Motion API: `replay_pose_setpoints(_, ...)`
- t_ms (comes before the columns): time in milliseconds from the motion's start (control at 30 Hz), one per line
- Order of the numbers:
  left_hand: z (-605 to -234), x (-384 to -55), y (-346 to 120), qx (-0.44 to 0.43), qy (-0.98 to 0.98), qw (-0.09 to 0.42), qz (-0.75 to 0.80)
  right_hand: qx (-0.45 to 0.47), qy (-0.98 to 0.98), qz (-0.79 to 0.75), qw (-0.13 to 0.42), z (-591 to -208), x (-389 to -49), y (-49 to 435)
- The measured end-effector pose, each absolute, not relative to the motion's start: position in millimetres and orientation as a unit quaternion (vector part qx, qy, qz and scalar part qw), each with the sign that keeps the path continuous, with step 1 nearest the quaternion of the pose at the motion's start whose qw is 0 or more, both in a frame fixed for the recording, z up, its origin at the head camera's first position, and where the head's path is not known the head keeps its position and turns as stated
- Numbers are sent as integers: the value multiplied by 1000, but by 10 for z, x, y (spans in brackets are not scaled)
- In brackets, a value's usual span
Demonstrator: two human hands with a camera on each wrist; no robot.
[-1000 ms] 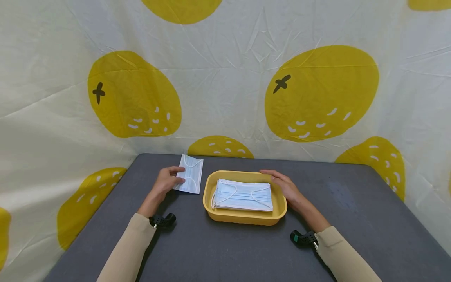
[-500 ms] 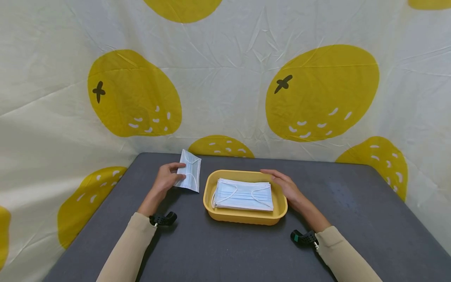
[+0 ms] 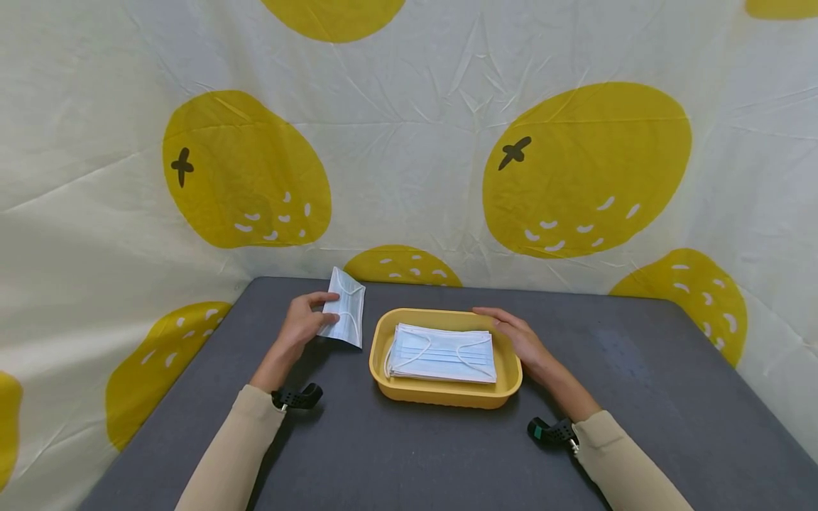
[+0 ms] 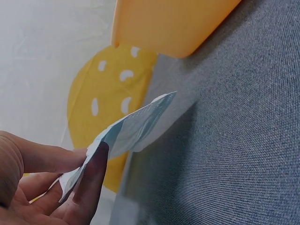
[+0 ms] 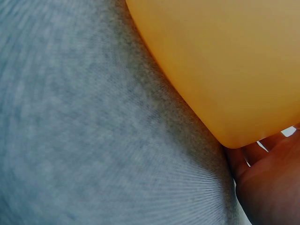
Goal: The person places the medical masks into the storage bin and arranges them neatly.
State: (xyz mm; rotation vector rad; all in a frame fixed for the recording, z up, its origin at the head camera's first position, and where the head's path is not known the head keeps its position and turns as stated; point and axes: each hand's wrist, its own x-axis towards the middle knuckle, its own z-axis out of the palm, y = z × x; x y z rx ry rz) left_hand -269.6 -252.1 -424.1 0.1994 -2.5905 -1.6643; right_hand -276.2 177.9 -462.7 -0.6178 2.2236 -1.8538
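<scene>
In the head view my left hand (image 3: 303, 323) pinches a light-blue disposable face mask (image 3: 347, 312) between thumb and fingers, left of a yellow plastic basin (image 3: 441, 394). The mask is raised off the table and tilted; from the left wrist view the mask (image 4: 136, 126) appears nearly edge-on, its shadow on the cloth below. Several more masks (image 3: 441, 355) lie stacked flat in the basin, white ear loops on top. My right hand (image 3: 520, 342) holds the basin's far right corner, thumb at the rim. In the right wrist view its fingers lie partly hidden behind the basin (image 5: 225, 70).
A dark grey table (image 3: 409, 454) carries the basin near its middle. Close behind it and on the left hangs a white curtain (image 3: 409, 163) with yellow fruit prints. Each wrist wears a black strap mount (image 3: 300, 396).
My left hand has lifted the mask slightly up and away, and the mask has tipped more upright. The right hand and basin stay in place.
</scene>
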Motion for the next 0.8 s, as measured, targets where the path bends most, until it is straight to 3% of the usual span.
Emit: replay_pose_setpoints(800,-4171,-2663,-2453,68,-846,43,-527,-195,750,-626,93,-4608,-2731,1768)
